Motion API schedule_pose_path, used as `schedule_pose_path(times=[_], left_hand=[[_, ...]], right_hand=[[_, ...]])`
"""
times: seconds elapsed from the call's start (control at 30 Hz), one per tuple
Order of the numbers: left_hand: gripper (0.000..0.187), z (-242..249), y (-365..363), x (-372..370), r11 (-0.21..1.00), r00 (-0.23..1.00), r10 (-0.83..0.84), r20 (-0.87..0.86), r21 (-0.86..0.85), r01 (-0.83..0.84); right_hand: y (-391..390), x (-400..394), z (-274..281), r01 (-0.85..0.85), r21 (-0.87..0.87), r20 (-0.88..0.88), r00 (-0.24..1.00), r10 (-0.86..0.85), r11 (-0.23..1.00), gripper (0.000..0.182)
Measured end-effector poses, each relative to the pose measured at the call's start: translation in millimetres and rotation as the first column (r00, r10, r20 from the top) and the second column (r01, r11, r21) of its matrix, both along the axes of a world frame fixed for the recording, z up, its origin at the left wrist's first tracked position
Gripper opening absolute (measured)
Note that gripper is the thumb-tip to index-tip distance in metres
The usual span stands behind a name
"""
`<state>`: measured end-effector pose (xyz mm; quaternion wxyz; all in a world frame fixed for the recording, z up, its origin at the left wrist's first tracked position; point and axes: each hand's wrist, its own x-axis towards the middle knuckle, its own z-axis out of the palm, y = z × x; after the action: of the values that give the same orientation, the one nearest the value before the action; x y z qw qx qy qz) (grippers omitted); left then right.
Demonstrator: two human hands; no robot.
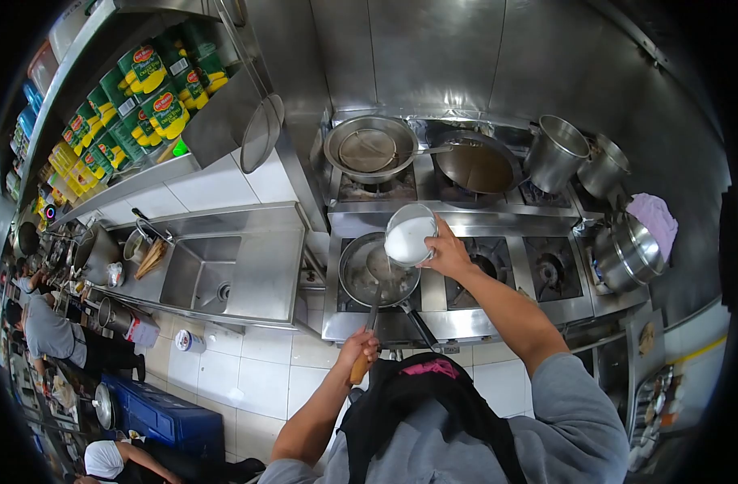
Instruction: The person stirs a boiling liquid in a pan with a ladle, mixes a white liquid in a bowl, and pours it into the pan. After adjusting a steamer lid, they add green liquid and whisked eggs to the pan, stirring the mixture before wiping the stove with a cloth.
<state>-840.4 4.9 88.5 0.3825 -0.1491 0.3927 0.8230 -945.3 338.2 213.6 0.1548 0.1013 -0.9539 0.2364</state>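
Observation:
My left hand [359, 352] is closed around the wooden handle of a long metal ladle [374, 313]. The ladle's rounded end lies in a frying pan [347, 292] on the front left burner. Pale, wet contents cover the pan's bottom, and its black handle [420, 327] points toward me. Above the pan's right side, my right hand [449, 252] grips the rim of a small bowl [409, 213] of white liquid. The bowl is tilted toward the pan, and a thin whitish stream appears to fall from its lower edge.
Behind the pan sit a wide basin with a strainer [367, 152] and a wok of brown liquid [475, 168]. Steel pots [557, 153] line the right. A sink [203, 274] and shelved cans [147, 68] are left. Two people [52, 331] work farther left.

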Motion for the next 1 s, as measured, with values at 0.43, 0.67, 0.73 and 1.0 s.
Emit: schedule_pose_path(times=[0.43,0.67,0.73,1.0], left_hand=[[0.052,100,-42,9,0.761,0.922,-0.341,-0.181,-0.629,0.158],[0.064,4,-3,-10,0.685,0.864,-0.297,-0.406,-0.721,-0.103],[0.055,-13,15,-9,0.904,0.941,-0.141,-0.309,-0.427,-0.005],[0.008,20,8,13,0.985,0.986,-0.04,0.163,0.172,0.012]], right_hand=[[-4,7,-4,0.064,-0.141,0.077,0.996,-0.054,0.988,0.052],[5,11,-50,0.011,-0.479,-0.082,0.995,-0.057,0.878,0.055],[6,26,-49,-0.061,-0.673,-0.128,0.991,-0.035,0.737,0.055],[34,115,-50,-0.034,-0.718,-0.145,0.984,-0.101,0.696,0.051]])
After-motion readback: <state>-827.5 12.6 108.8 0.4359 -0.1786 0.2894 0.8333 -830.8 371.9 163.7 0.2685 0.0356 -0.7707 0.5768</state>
